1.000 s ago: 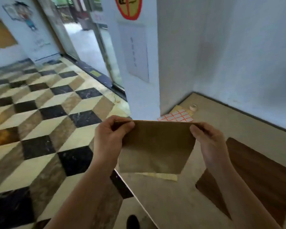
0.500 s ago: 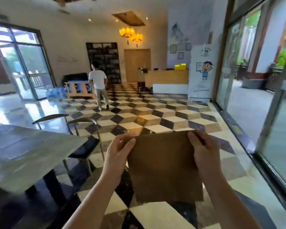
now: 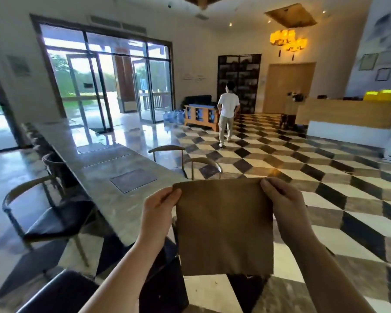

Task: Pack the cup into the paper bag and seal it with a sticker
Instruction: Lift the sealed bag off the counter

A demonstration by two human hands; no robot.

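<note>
Floor (image 3: 303, 177) in chequered tiles is spread below, with a long table (image 3: 113, 177) at the left. A flat, plain brown paper bag (image 3: 224, 227) is held up in the air, its top corners pinched by the left hand (image 3: 160, 211) and the right hand (image 3: 284, 204); its contents cannot be seen.

Plain brown paper bag (image 3: 224, 224); floor (image 3: 303, 168) black, cream, tan cube pattern; yellow lamps (image 3: 287, 40).
</note>
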